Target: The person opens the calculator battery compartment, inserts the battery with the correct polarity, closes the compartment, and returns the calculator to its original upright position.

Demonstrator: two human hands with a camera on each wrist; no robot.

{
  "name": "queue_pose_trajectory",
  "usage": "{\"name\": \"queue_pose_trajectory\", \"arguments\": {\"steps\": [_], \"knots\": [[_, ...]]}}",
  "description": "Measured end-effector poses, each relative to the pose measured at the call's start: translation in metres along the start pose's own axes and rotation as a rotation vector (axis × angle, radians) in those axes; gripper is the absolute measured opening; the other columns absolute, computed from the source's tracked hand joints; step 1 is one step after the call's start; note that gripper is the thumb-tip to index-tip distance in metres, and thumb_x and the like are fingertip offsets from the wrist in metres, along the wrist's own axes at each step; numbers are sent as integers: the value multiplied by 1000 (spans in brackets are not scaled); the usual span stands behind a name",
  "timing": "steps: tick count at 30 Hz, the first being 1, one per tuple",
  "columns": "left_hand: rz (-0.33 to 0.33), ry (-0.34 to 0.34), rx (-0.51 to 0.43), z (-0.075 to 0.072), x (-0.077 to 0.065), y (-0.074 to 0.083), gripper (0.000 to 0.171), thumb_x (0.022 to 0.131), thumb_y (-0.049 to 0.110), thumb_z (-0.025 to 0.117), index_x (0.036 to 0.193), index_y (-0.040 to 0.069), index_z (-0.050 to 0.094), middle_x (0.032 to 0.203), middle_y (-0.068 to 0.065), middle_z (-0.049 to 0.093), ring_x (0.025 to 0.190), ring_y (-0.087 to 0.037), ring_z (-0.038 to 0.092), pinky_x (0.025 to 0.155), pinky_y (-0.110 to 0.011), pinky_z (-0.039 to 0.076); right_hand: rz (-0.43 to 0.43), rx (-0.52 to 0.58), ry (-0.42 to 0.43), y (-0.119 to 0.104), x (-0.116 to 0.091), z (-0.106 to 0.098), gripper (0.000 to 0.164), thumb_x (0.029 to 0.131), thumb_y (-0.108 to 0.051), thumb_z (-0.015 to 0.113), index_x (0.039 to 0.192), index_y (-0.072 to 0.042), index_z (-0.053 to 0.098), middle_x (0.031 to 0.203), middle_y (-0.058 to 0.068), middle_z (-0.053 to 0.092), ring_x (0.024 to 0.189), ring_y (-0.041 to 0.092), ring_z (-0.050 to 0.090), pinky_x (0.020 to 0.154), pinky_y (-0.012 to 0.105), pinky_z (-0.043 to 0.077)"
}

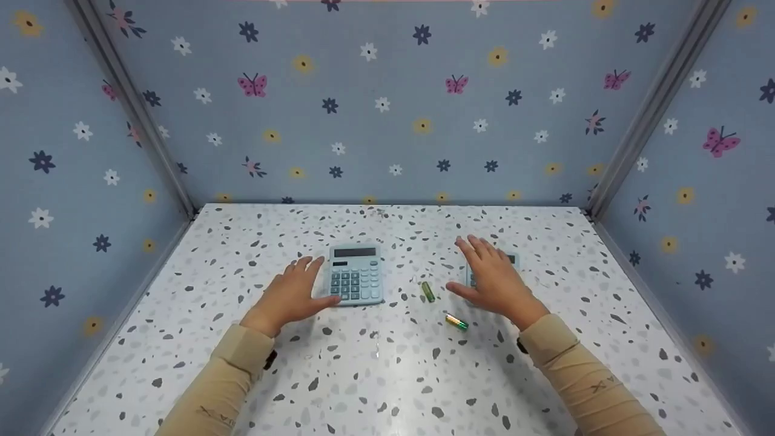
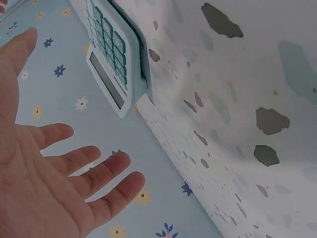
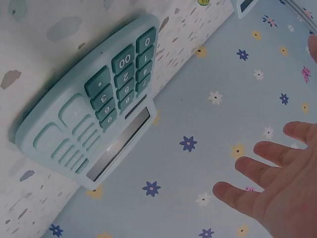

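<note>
A light blue calculator [image 1: 356, 275] lies on the speckled table, its display toward the far wall. At its left edge is my left hand [image 1: 292, 295], fingers spread and thumb over the lower left corner; whether it touches cannot be told. In the left wrist view, that hand [image 2: 59, 173] is apart from the calculator [image 2: 116, 54]. My right hand [image 1: 493, 280] is held over a second light blue calculator [image 1: 513, 259], hiding most of it. The right wrist view shows this calculator [image 3: 99, 99] whole, with the spread fingers [image 3: 262, 173] clear of it.
Two small batteries lie between the calculators: a green one [image 1: 428, 292] and a shiny gold-and-green one [image 1: 456, 321]. Blue flowered panels [image 1: 387, 121] enclose the table [image 1: 375, 387] at the back and both sides, with grey metal posts [image 1: 130, 103] at the corners.
</note>
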State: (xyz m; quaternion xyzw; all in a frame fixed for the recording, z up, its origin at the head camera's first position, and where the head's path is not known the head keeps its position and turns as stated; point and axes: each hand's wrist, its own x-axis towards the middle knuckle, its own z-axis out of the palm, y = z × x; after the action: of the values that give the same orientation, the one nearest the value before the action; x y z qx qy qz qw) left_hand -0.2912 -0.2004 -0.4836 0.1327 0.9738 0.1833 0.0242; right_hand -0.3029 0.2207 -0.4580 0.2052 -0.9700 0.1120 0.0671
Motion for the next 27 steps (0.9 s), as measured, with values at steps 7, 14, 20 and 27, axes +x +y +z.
{"name": "queue_pose_trajectory", "arguments": {"steps": [7, 14, 20, 27], "knots": [[-6, 12, -61, 2, 2, -2, 101, 98, 60, 74, 169, 1, 33, 167, -29, 42, 151, -53, 45, 122, -70, 41, -50, 80, 9, -12, 3, 6, 94, 101, -51, 75, 171, -6, 31, 172, 26, 36, 158, 48, 39, 127, 69, 36], [-25, 4, -166, 3, 2, -5, 99, 100, 53, 74, 169, -3, 29, 169, -32, 36, 156, -51, 38, 127, -67, 36, -55, 187, -28, -25, 9, 8, 94, 101, -48, 76, 171, -6, 29, 175, 25, 32, 160, 47, 35, 128, 67, 35], [-43, -13, -250, 5, 1, -4, 97, 102, 50, 73, 169, -2, 27, 173, -30, 31, 159, -50, 35, 130, -67, 32, -58, 268, -51, -33, 15, 11, 93, 102, -46, 75, 173, -8, 27, 176, 23, 30, 162, 46, 33, 129, 66, 34], [-60, -18, -321, 7, 2, 3, 96, 102, 48, 74, 170, -1, 28, 175, -28, 30, 161, -48, 33, 132, -65, 29, -55, 351, -59, -42, 22, 18, 90, 104, -42, 74, 173, -11, 26, 177, 20, 30, 161, 43, 37, 128, 64, 38]]}}
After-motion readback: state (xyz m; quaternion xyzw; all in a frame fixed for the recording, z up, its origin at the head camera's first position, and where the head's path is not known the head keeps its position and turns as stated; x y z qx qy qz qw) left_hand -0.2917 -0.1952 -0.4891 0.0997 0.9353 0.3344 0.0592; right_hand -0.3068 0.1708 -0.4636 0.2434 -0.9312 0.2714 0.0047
